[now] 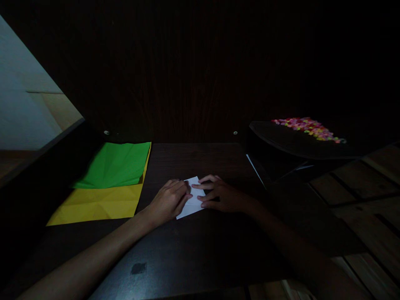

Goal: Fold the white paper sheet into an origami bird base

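Note:
A small piece of folded white paper lies on the dark table between my two hands. My left hand rests on its left side, fingers curled in and thumb pressed against the paper. From the right, my right hand reaches onto the same paper with fingers spread and tips touching its surface. The undersides of the left fingers are hidden. Left of my hands, a green sheet with crease marks lies partly over a larger yellow sheet.
A dark panel rises behind the tabletop. On the right, a dark curved-edged piece bears a cluster of small pink and yellow decorations. A raised dark edge borders the left; wooden slats show at right.

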A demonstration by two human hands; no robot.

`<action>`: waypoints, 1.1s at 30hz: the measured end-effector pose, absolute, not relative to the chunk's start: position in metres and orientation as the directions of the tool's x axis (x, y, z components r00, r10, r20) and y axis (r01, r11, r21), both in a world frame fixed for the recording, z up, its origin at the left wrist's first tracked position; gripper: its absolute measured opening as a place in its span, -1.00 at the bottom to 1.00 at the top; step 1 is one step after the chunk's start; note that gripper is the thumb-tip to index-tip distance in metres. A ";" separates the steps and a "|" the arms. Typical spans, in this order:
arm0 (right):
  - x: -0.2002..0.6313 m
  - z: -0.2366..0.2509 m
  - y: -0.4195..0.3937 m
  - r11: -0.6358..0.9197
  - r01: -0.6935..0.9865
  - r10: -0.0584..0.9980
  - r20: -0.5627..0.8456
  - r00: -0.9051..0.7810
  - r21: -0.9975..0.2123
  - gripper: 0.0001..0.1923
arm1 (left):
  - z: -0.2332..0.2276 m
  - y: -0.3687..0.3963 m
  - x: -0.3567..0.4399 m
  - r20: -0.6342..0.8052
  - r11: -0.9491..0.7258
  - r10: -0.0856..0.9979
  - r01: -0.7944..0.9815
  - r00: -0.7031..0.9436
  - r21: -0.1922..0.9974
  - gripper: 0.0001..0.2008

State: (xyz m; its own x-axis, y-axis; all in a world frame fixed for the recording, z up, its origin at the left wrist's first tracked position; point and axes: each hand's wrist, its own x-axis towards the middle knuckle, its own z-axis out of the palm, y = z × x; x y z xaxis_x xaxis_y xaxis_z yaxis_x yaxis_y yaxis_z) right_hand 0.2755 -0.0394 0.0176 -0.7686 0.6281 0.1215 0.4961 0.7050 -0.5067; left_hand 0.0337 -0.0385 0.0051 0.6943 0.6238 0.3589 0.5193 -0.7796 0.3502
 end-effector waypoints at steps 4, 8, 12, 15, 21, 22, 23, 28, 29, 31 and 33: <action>0.274 0.013 -0.039 0.701 0.491 0.633 0.134 -0.762 -0.518 -0.82 | 0.005 -0.040 0.034 0.357 -0.790 0.613 0.537 0.705 0.296 -0.84; 0.273 0.013 -0.039 0.687 0.483 0.642 0.143 -0.753 -0.543 -0.75 | 0.005 -0.040 0.034 0.355 -0.794 0.608 0.533 0.710 0.294 -0.83; 0.274 0.012 -0.039 0.693 0.486 0.640 0.144 -0.755 -0.532 -0.68 | 0.004 -0.040 0.034 0.348 -0.783 0.622 0.544 0.702 0.303 -0.84; 0.275 0.013 -0.040 0.754 0.479 0.596 0.163 -0.786 -0.450 -0.72 | 0.004 -0.040 0.034 0.334 -0.778 0.628 0.548 0.703 0.307 -0.84; 0.271 0.017 -0.046 0.831 0.441 0.525 0.217 -0.823 -0.338 -0.72 | 0.007 -0.039 0.032 0.335 -0.786 0.614 0.518 0.715 0.337 -0.83; 0.270 0.018 -0.047 0.838 0.437 0.517 0.219 -0.827 -0.328 -0.73 | 0.008 -0.039 0.031 0.335 -0.798 0.598 0.502 0.728 0.334 -0.83; 0.269 0.019 -0.048 0.842 0.433 0.512 0.223 -0.830 -0.322 -0.73 | 0.009 -0.039 0.031 0.333 -0.811 0.580 0.486 0.743 0.326 -0.83; 0.271 0.018 -0.047 0.822 0.450 0.549 0.275 -0.789 -0.349 -0.65 | 0.012 -0.041 0.029 0.327 -0.835 0.548 0.477 0.770 0.274 -0.74; 0.271 0.018 -0.047 0.820 0.455 0.554 0.283 -0.783 -0.347 -0.64 | 0.012 -0.041 0.028 0.335 -0.835 0.548 0.477 0.767 0.273 -0.74; 0.273 0.017 -0.045 0.827 0.457 0.548 0.293 -0.783 -0.327 -0.65 | 0.011 -0.042 0.028 0.349 -0.831 0.555 0.482 0.755 0.279 -0.72; 0.274 0.016 -0.043 0.834 0.465 0.543 0.295 -0.786 -0.297 -0.68 | 0.011 -0.042 0.028 0.360 -0.826 0.562 0.485 0.745 0.287 -0.68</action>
